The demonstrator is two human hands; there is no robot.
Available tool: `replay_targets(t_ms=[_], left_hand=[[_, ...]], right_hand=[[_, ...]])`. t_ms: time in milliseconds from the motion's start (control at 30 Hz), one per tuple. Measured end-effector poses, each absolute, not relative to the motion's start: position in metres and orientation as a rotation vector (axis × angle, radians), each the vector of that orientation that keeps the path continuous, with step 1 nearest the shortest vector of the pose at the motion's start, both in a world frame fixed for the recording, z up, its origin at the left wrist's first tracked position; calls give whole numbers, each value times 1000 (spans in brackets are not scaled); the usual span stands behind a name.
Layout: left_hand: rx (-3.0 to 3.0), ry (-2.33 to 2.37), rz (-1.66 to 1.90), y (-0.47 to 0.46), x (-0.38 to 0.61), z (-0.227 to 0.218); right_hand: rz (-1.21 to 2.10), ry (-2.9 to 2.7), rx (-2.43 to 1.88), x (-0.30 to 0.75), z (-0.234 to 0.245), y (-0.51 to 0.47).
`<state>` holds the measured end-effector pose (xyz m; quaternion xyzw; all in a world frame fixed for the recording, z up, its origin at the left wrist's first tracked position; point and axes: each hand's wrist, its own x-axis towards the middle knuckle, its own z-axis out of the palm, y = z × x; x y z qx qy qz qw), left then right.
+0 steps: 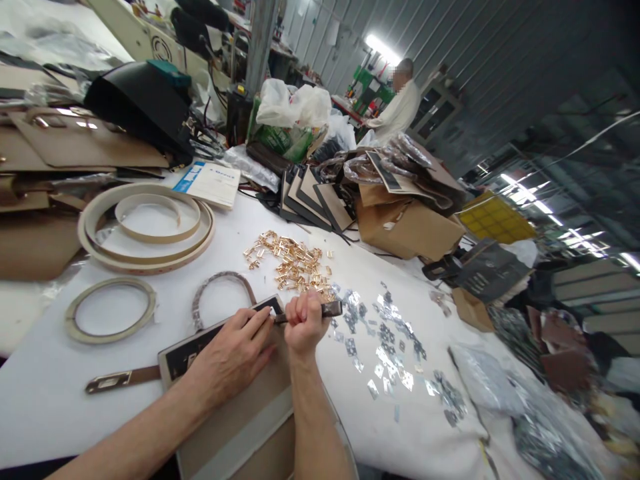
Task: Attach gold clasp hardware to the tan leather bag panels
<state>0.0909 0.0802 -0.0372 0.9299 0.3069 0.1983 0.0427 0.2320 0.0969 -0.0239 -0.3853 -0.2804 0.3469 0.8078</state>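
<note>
My left hand lies flat on a brown bag panel with a dark plate at its top edge, fingers stretched toward the panel's corner. My right hand is a closed fist around a dark-handled tool, whose tip meets the panel's top corner beside my left fingertips. A brown strap with a metal buckle sticks out to the left of the panel. A curved strap handle loops just behind the panel.
A heap of gold metal fittings and scattered silver pieces lie on the white table. Tape rings sit at left. Stacked brown panels, bags and boxes crowd the back. A person in white works far off.
</note>
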Motion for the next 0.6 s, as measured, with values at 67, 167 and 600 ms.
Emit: replay_targets(t_ms=[67, 167, 600], left_hand=[[2820, 951, 622, 79, 90, -39], [2794, 959, 620, 78, 89, -40], [2812, 962, 618, 81, 90, -37]], right_hand=[[771, -680, -865, 232, -26, 99], [802, -786, -964, 231, -30, 104], [927, -785, -1022, 249, 2, 119]])
